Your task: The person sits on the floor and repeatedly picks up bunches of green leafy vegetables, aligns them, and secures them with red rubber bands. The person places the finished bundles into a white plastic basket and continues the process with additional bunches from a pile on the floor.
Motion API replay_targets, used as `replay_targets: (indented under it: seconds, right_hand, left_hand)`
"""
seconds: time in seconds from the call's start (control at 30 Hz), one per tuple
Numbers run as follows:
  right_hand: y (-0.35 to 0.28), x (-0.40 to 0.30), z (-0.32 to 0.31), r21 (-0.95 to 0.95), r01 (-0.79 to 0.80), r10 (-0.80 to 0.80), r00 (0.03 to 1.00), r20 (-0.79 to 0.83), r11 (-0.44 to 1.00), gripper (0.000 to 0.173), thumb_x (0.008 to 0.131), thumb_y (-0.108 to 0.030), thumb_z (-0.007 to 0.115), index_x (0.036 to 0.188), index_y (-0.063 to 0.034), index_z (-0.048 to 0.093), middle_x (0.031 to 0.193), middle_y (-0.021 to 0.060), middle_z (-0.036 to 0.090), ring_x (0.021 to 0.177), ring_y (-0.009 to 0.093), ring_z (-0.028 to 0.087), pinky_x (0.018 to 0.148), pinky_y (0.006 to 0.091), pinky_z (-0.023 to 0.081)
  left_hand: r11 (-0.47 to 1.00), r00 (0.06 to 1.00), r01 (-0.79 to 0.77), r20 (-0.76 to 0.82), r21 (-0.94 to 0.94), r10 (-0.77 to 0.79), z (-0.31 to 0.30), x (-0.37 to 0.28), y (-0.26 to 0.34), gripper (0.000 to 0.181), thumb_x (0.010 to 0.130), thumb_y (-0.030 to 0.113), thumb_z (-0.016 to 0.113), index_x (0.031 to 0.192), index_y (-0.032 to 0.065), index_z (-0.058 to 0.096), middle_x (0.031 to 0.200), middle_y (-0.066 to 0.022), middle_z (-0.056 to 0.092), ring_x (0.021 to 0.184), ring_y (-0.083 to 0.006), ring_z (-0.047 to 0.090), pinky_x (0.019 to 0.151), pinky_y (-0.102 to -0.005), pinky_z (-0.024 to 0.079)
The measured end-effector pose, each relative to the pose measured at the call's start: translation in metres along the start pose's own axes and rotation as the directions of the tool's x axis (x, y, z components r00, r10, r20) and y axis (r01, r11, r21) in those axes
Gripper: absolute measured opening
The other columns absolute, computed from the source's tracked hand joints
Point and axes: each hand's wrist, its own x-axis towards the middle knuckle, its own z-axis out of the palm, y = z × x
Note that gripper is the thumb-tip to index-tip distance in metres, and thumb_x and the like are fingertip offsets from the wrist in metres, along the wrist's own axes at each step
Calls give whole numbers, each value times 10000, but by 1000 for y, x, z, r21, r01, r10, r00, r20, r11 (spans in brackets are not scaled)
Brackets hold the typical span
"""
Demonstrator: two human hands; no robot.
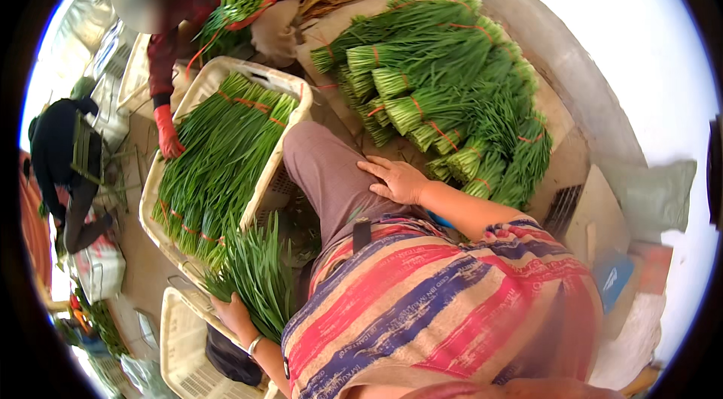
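My left hand [232, 317], with a bracelet at its wrist, grips a leafy bunch of garlic chives [262, 272] low beside my body. The bunch overlaps the near corner of a cream plastic crate [265, 190]. Tied bundles of garlic chives [212, 159] with orange-red bands fill that crate. On my thigh [333, 173] rests my right hand [400, 180], holding nothing, fingers somewhat apart. Just beyond it lies a large heap of banded chive bundles [440, 77], pale stem ends mostly outward.
Across the crate a co-worker in red gloves [168, 133] reaches to its far side and holds another chive bundle [243, 0]. A second cream crate [181, 337] with a dark bag stands at lower left. Another person [59, 144] bends at far left. A pale wall curves along the right.
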Motion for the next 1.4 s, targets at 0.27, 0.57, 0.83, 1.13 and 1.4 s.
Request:
replay_targets:
  seconds: [0.27, 0.57, 0.83, 1.13, 1.4]
  right_hand:
    - [153, -63, -70, -284, -679, 732, 659, 172, 677, 605, 888, -258, 603, 1447, -118, 417, 1365, 173, 548, 1230, 299, 555, 989, 438, 472]
    - [185, -46, -5, -153, -507, 528, 791, 309, 848, 396, 865, -278, 597, 1207, -84, 649, 1197, 168, 649, 1110, 349, 605, 934, 440, 483]
    - [122, -40, 50, -130, -270, 280, 649, 708, 954, 466, 872, -332, 622, 1312, -181, 598, 1258, 130, 632, 1140, 342, 593, 944, 436, 474]
    - [216, -188, -78, 636, -678, 819, 560, 123, 368, 395, 962, -191, 548, 1338, -71, 545, 1157, 102, 652, 992, 158, 628, 853, 346, 524]
    - [256, -376, 0, 742, -557, 927, -255, 273, -372, 682, 898, -580, 575, 1344, -77, 462, 1117, 141, 552, 902, 293, 557, 841, 527, 478]
  left_hand:
    - [965, 976, -211, 93, 155, 198, 1, -6, 63, 711, 832, 190, 643, 1430, -50, 344, 1310, -306, 532, 1186, -445, 534, 1008, -455, 425]
    - [971, 936, -229, 260, -71, 239, 34, 8, 50, 662, 834, 130, 632, 1405, -75, 367, 1310, -299, 529, 1196, -422, 527, 1024, -423, 409]
    - [975, 907, -222, 374, 29, 195, 38, 23, 46, 675, 848, 190, 642, 1404, -82, 374, 1339, -305, 501, 1220, -418, 503, 1037, -414, 397]
    - [979, 905, -199, 377, -37, 198, 59, 41, 18, 653, 865, 178, 638, 1406, -78, 379, 1331, -278, 513, 1178, -377, 533, 1018, -394, 411]
    - [979, 878, -181, 433, -97, 205, 62, 39, 29, 645, 850, 141, 639, 1399, -82, 384, 1309, -250, 538, 1136, -344, 553, 994, -385, 418]
